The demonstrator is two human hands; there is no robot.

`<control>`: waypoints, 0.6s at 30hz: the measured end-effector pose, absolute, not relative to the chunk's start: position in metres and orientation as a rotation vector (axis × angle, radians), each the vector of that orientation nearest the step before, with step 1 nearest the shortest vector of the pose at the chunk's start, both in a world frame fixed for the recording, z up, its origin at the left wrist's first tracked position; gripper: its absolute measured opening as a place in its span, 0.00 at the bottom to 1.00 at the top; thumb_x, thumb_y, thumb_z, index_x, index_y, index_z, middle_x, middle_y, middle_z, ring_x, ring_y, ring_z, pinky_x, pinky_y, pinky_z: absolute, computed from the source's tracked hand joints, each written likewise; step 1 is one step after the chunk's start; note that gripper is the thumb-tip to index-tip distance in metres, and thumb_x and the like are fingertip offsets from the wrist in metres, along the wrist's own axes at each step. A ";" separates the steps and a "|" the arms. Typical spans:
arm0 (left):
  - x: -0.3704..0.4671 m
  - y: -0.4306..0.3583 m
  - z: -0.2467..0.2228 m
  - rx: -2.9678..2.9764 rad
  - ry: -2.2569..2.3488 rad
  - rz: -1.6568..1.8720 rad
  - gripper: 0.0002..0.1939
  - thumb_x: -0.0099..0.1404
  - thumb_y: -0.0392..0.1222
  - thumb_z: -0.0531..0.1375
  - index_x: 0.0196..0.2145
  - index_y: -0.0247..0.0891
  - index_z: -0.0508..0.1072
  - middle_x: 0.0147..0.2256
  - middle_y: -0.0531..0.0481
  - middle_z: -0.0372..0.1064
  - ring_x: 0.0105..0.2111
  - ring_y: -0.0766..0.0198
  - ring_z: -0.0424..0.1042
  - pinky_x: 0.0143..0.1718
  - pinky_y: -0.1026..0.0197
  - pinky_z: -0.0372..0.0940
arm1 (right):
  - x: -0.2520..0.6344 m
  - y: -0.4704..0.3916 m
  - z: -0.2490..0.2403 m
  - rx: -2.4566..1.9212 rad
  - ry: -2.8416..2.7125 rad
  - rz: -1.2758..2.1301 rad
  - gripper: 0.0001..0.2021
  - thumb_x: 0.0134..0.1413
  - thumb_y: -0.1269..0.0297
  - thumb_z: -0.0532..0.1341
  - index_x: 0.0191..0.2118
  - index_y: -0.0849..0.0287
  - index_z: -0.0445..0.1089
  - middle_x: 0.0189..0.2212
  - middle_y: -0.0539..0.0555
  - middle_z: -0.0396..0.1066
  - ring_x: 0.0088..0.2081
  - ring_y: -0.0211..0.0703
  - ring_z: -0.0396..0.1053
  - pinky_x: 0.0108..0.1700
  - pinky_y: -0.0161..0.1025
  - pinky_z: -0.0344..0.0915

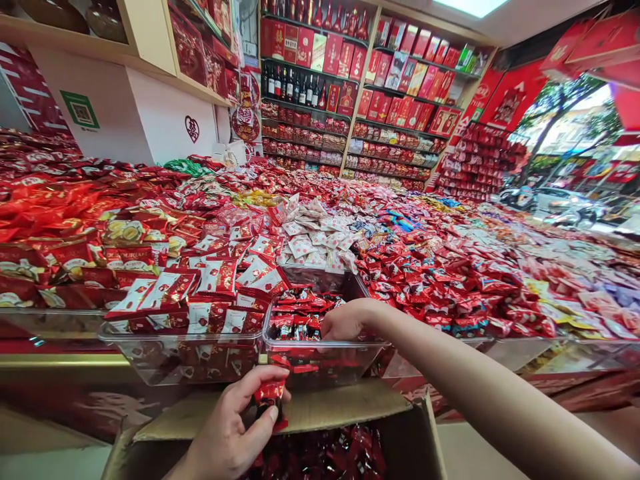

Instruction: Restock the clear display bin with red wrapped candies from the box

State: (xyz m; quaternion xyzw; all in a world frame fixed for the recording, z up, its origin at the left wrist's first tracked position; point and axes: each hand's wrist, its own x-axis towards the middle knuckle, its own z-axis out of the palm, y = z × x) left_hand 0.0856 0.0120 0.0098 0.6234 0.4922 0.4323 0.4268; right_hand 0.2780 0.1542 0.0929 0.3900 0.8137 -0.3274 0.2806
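Observation:
In the head view, my left hand [233,423] pinches a small red-wrapped candy [270,395] between thumb and fingers, above an open cardboard box [345,408]. Many dark red wrapped candies [325,457] lie inside that box. My right hand [347,320] reaches down into a clear plastic bin [325,345], its fingers curled against the candies there. What those fingers hold, if anything, is hidden. Red and black wrapped candies [300,328] lie in rows in the bin, lower than its rim at the back.
Left of the bin stands a clear bin [175,339] heaped with red and white packets. White packets [317,237] are piled behind, and red wrapped sweets [440,280] spread to the right. Shelves of bottles and boxes [320,57] line the back wall. A street shows at right.

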 end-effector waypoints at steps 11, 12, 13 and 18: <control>0.093 0.014 0.029 1.304 0.945 1.138 0.24 0.56 0.37 0.60 0.49 0.46 0.58 0.43 0.51 0.71 0.43 0.66 0.70 0.44 0.66 0.64 | 0.273 0.133 0.104 1.150 2.334 -0.664 0.14 0.45 0.61 0.59 0.38 0.60 0.73 0.33 0.55 0.73 0.30 0.42 0.67 0.26 0.34 0.56; 0.093 0.013 0.033 1.272 0.926 1.130 0.25 0.56 0.37 0.60 0.49 0.47 0.56 0.43 0.51 0.71 0.43 0.66 0.70 0.44 0.65 0.64 | 0.273 0.134 0.103 1.156 2.349 -0.662 0.13 0.46 0.62 0.57 0.38 0.60 0.72 0.34 0.56 0.73 0.31 0.42 0.67 0.27 0.33 0.56; 0.094 0.012 0.039 1.248 0.918 1.124 0.26 0.56 0.38 0.60 0.50 0.47 0.55 0.43 0.52 0.71 0.43 0.65 0.71 0.43 0.65 0.65 | 0.273 0.134 0.102 1.162 2.368 -0.662 0.13 0.47 0.63 0.56 0.38 0.60 0.72 0.34 0.56 0.73 0.31 0.42 0.67 0.27 0.33 0.55; 0.100 0.020 0.076 1.336 0.976 1.119 0.22 0.57 0.39 0.60 0.49 0.44 0.59 0.40 0.51 0.73 0.42 0.65 0.71 0.45 0.65 0.63 | 0.273 0.135 0.097 1.164 2.440 -0.660 0.14 0.50 0.63 0.53 0.38 0.61 0.72 0.34 0.55 0.73 0.32 0.41 0.67 0.28 0.32 0.56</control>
